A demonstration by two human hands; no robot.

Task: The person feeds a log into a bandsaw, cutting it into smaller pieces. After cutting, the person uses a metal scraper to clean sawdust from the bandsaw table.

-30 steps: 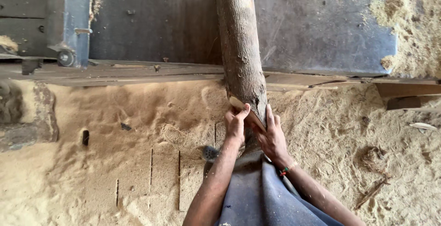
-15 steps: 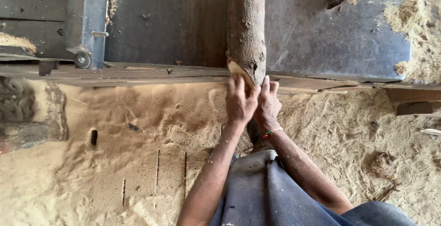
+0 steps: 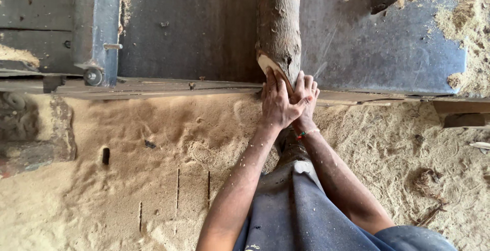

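Two hands, your left hand (image 3: 278, 105) and right hand (image 3: 306, 95), press flat on the log's (image 3: 279, 21) cut end, fingers (image 3: 270, 80) spread, on the dark table (image 3: 204, 26).

No packages, labels, signs or screens appear anywhere in this overhead view of a sawmill workplace: not on the dark metal saw table (image 3: 204, 26), nor on the sawdust-covered floor (image 3: 153, 169) along its near edge.

Sawmill workshop, sawdust-covered floor (image 3: 153, 179), dark metal saw table (image 3: 204, 26), rough log (image 3: 279, 21)
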